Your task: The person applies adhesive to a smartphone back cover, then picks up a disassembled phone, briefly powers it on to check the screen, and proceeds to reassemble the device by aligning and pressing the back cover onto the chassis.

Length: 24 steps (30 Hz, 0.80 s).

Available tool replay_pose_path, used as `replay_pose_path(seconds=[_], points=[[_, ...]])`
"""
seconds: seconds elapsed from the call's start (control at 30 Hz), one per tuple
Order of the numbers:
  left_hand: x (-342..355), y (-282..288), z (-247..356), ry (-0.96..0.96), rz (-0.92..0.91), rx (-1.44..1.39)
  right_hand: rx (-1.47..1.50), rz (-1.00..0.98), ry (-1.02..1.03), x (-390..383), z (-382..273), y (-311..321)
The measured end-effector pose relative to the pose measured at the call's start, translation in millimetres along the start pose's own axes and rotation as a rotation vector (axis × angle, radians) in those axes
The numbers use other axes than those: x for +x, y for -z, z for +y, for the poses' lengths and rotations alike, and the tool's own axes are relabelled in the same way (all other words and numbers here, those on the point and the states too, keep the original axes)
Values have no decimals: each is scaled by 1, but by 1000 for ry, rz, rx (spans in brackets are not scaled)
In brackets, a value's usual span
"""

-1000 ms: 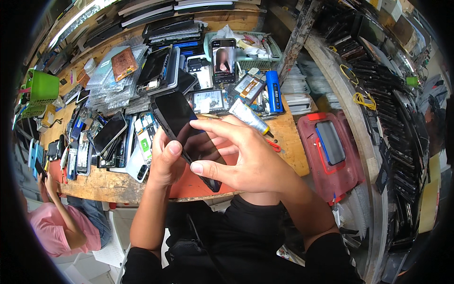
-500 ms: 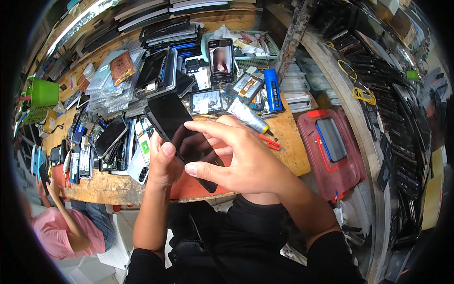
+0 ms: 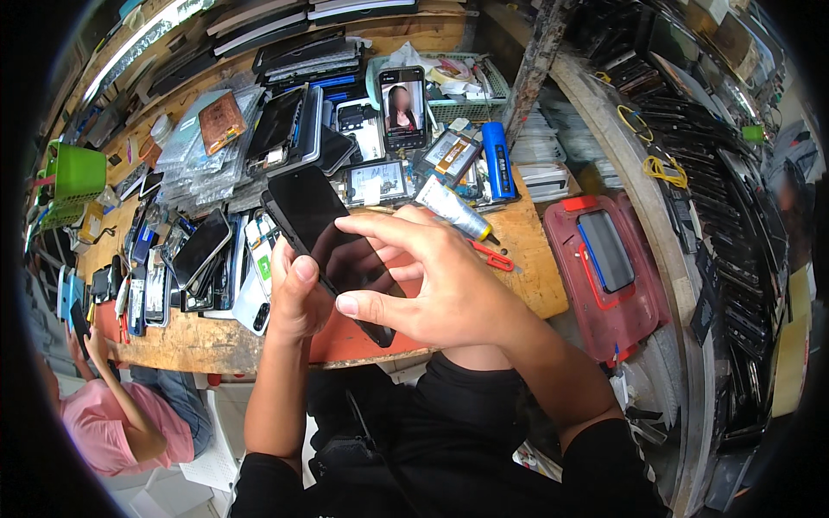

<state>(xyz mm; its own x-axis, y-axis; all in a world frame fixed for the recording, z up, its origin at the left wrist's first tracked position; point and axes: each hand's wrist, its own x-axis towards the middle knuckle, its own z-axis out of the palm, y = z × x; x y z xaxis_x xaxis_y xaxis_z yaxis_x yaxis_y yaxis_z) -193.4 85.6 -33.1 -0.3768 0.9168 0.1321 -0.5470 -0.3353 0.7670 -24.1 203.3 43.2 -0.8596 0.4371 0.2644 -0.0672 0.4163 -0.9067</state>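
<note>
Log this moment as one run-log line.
left hand: holds black smartphone from below | right hand: fingers on its dark screen | phone: tilted, above wooden workbench | nearby: glue tube, red cutters

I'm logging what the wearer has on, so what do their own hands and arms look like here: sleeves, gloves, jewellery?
Both hands are bare: the left hand and right hand show no gloves, and no rings or watch can be seen. The forearms are uncovered down to short black sleeves near the lower edge, matching the black top. Nails on the fingers look short and unpainted.
</note>
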Motion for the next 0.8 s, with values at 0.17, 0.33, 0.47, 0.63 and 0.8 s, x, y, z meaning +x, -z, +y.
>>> replay_pose_path(seconds=[0.17,0.33,0.47,0.63,0.8], points=[[1,5,-3,9,7,5,22,-14,-24,1,2,1],[0,5,-2,32,21,-16,49,-75,-98,1,-7,5],[1,3,-2,34,22,-17,66,-77,-107,0,-7,5],[1,8,-1,21,18,15,63,-77,-108,0,-6,4],[1,9,1,27,3,33,57,-74,-98,0,-6,4]])
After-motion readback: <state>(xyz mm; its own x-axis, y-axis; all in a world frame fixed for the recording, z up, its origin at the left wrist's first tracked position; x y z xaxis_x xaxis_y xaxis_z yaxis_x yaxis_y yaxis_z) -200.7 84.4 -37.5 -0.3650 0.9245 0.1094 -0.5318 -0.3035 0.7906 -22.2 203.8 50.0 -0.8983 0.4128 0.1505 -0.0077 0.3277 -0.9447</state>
